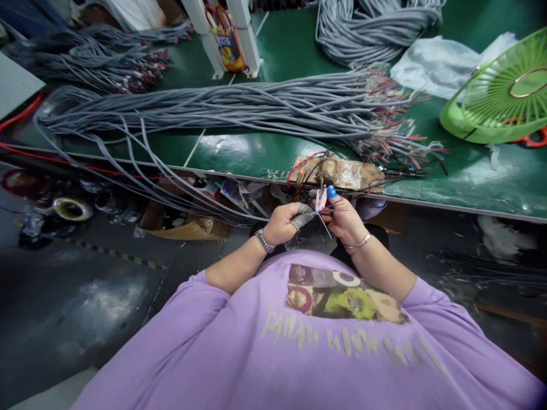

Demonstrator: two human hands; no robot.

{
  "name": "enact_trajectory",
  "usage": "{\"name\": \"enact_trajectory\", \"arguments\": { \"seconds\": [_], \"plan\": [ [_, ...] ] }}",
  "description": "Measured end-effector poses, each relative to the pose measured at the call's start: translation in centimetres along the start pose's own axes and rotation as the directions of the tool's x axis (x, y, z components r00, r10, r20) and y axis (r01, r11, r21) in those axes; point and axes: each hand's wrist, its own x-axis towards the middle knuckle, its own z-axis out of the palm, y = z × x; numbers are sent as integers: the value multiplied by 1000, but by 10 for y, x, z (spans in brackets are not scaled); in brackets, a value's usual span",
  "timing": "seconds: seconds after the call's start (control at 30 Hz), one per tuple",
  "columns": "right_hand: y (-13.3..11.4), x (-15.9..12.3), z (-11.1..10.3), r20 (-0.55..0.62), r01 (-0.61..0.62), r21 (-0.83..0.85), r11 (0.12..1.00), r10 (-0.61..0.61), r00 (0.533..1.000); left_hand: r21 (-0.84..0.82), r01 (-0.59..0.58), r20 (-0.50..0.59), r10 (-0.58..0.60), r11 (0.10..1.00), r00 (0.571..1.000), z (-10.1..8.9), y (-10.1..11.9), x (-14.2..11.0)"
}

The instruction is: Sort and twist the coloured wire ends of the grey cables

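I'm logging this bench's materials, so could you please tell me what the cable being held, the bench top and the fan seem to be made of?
Grey cable: flexible matte jacket, probably plastic or rubber; it bends in loose curves.
Bench top: glossy green, likely a vinyl or rubber mat, since it mirrors light.
Fan: lime-green moulded plastic grille, by its look.

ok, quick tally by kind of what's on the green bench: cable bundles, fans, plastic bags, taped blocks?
Grey cable bundles: 3, one top left, one long across the middle, one top right
Green fan: 1
Clear plastic bag: 1
Taped block at the bench edge: 1
Total: 6
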Motion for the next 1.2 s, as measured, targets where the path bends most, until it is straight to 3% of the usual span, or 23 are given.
{"name": "enact_trajectory", "arguments": {
  "seconds": [0.37,0.57,0.77,0.9,1.07,1.2],
  "plan": [
    [1,-1,4,21,26,13,1000,-26,999,91,4,73,-11,996,997,1,-6,1],
    [6,-2,-5,6,-76,64,995,76,997,-24,16,99,-14,1000,995,-4,-1,-2],
    [8,-8,-18,66,-97,65,993,93,993,-86,44,157,-31,995,987,-15,10,-24],
    [9,-10,-22,66,-134,51,990,131,989,-88,-15,224,34,996,974,-21,19,-46],
    [10,-13,-22,75,-163,34,986,160,984,-66,7,104,0,998,995,-23,20,-65],
    [4,-13,-16,111,-191,1,982,189,976,-59,-12,35,14,998,999,-21,18,-65]
  ]
}}
